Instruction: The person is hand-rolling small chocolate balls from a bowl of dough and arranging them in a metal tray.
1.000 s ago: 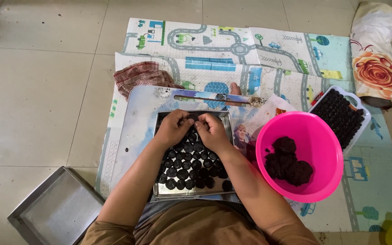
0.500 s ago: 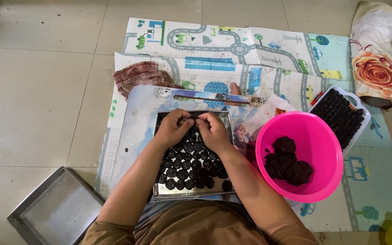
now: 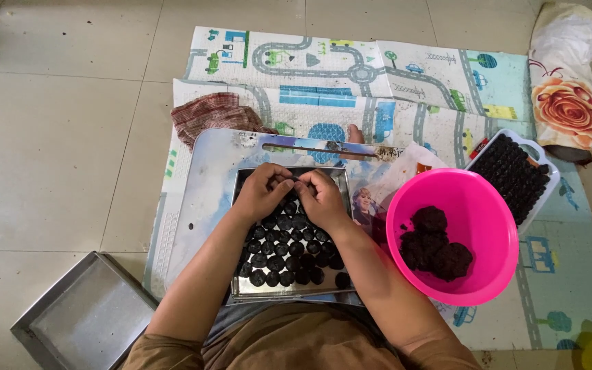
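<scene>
A: Dark dough piece [image 3: 294,180]: small, near black, matte. It sits pinched between the fingertips of your left hand [image 3: 263,194] and your right hand [image 3: 321,199], over the far end of the steel tray [image 3: 342,179].

B: Finger state?

A: Both sets of fingers are drawn together, tips meeting on the piece. Most of it is hidden, so shape cannot be told.

B: Under your fingers?

A: Rows of dark round discs [image 3: 284,257], flat and close-packed, filling the tray from below your knuckles back toward your wrists. The tray rests on a pale board [image 3: 203,192].

B: Right of your right hand?

A: Pink bowl [image 3: 495,226] holding lumpy dark dough [image 3: 434,244]; beyond it, a white tray [image 3: 541,186] of dark pieces.
</scene>
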